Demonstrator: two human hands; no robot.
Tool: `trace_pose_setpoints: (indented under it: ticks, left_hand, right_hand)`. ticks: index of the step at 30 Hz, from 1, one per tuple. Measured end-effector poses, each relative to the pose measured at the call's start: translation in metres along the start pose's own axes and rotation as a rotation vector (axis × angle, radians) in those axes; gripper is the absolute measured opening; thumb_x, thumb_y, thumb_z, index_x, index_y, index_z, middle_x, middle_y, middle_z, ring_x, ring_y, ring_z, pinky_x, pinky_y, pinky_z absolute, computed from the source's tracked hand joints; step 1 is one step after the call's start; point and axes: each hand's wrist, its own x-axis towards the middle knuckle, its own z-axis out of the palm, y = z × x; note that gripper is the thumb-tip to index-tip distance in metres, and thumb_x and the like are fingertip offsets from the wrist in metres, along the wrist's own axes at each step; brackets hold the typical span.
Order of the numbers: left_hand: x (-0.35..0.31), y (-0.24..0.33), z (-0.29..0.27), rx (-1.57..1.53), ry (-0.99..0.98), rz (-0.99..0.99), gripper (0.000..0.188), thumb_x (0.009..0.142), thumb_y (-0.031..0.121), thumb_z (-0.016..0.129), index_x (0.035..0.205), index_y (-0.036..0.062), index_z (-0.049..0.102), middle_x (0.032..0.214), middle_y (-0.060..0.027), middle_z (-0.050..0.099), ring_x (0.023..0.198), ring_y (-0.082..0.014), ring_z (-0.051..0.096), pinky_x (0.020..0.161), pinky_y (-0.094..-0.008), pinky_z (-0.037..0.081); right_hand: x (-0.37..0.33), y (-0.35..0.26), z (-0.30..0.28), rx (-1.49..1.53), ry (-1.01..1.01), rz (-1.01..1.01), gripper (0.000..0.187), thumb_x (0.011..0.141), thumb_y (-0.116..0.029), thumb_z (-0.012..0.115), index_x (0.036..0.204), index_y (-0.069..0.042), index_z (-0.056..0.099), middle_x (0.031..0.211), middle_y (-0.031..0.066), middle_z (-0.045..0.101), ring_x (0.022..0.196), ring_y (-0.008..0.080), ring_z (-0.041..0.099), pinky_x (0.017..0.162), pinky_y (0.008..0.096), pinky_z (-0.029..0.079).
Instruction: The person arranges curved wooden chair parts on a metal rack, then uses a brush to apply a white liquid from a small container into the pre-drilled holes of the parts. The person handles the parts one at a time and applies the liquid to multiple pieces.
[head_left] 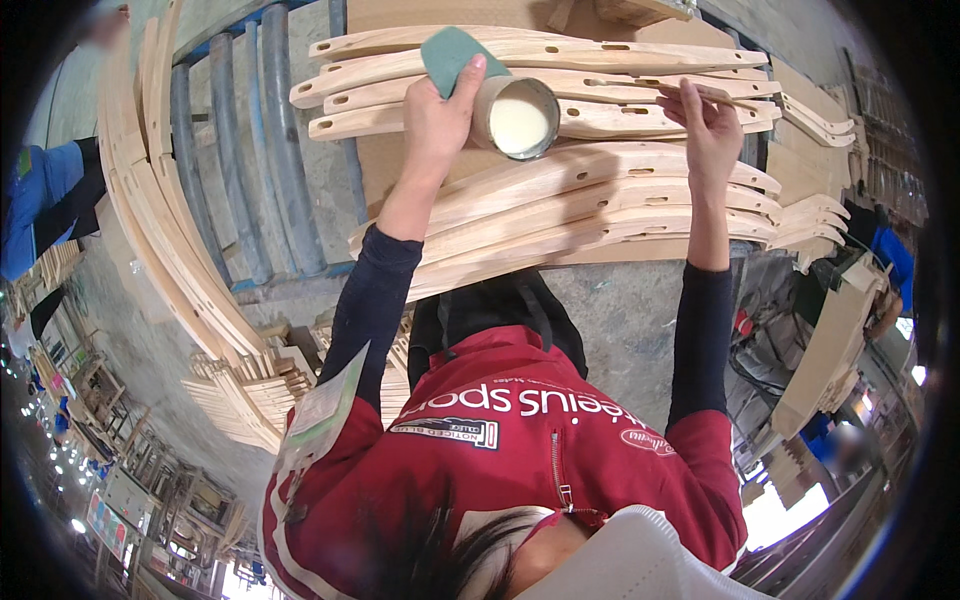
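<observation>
Glue-filled round cardboard cup (515, 118), holding a pale creamy liquid, sits tilted above the pale curved wooden slats (600, 200), its open mouth turned toward the camera; the left hand (440, 115) grasps it from the side, fingers wrapped round its wall, and the same hand pinches a green rectangular sponge pad (447, 55) against the cup's top edge with the thumb (470, 75); the right hand (712, 130) is closed on a thin wooden stick (700, 92), held between fingertips and thumb, its tip resting over a slotted slat in the upper row; the two hands are well apart, the cup between them and nearer the left; the slats lie in overlapping rows on a flat brown board (400, 160), several showing small oblong slots; both forearms wear dark long sleeves (375, 290) and come up from a red zip-up jacket (520, 440) at the lower edge; a larger stack of long bent wooden strips (150, 200) runs down the left side beside blue-grey metal bars (250, 150); a person in a blue top (40, 200) stands at the far left rim; more light wooden parts (830, 350) lean at the right.
</observation>
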Motion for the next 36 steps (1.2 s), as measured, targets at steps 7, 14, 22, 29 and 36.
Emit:
trace_pose_setpoints:
  ticks: [7,14,22,29,36]
  left_hand:
    - [-0.012,-0.004,-0.014,-0.056,0.01,-0.053,0.044,0.093,0.044,0.067,0.09,0.0003,0.075,0.078,-0.008,0.072,0.073,-0.0137,0.063,0.069,-0.03,0.05]
    - [-0.016,-0.003,-0.021,0.004,0.023,-0.092,0.045,0.093,0.044,0.067,0.09,-0.0008,0.075,0.077,-0.0068,0.071,0.072,-0.0124,0.061,0.068,-0.0288,0.049]
    - [-0.015,-0.003,-0.028,-0.025,-0.005,-0.13,0.04,0.093,0.039,0.068,0.092,-0.0005,0.074,0.084,-0.0049,0.071,0.077,-0.01,0.061,0.071,-0.0265,0.049]
    - [-0.016,-0.012,-0.032,-0.031,0.022,-0.119,0.046,0.093,0.043,0.067,0.09,-0.0023,0.074,0.078,-0.0073,0.071,0.073,-0.0125,0.062,0.068,-0.0291,0.05]
    - [-0.023,-0.009,-0.042,-0.041,0.054,-0.12,0.047,0.093,0.045,0.066,0.092,-0.0009,0.075,0.08,-0.0072,0.072,0.076,-0.0117,0.062,0.069,-0.0293,0.05]
  right_hand:
    - [0.017,0.037,0.01,-0.249,0.018,-0.108,0.024,0.095,-0.017,0.067,0.1,0.007,0.064,0.086,0.0152,0.074,0.078,0.0185,0.074,0.069,0.0253,0.059]
    - [0.02,0.034,0.014,-0.244,0.026,-0.044,0.029,0.095,-0.021,0.067,0.105,0.006,0.065,0.091,0.016,0.074,0.083,0.0192,0.073,0.074,0.0266,0.058]
    - [0.023,0.031,0.016,-0.337,0.023,-0.124,0.027,0.095,-0.021,0.068,0.102,0.005,0.065,0.088,0.0142,0.074,0.083,0.0174,0.073,0.072,0.0255,0.057]
    - [0.027,0.031,0.032,-0.585,-0.095,-0.254,0.024,0.095,-0.022,0.067,0.097,0.002,0.063,0.082,0.012,0.074,0.078,0.0164,0.074,0.066,0.0253,0.056]
    - [0.039,0.024,0.043,-0.768,-0.13,-0.316,0.029,0.095,-0.032,0.066,0.093,-0.004,0.063,0.074,0.0079,0.073,0.073,0.0168,0.074,0.063,0.0258,0.055]
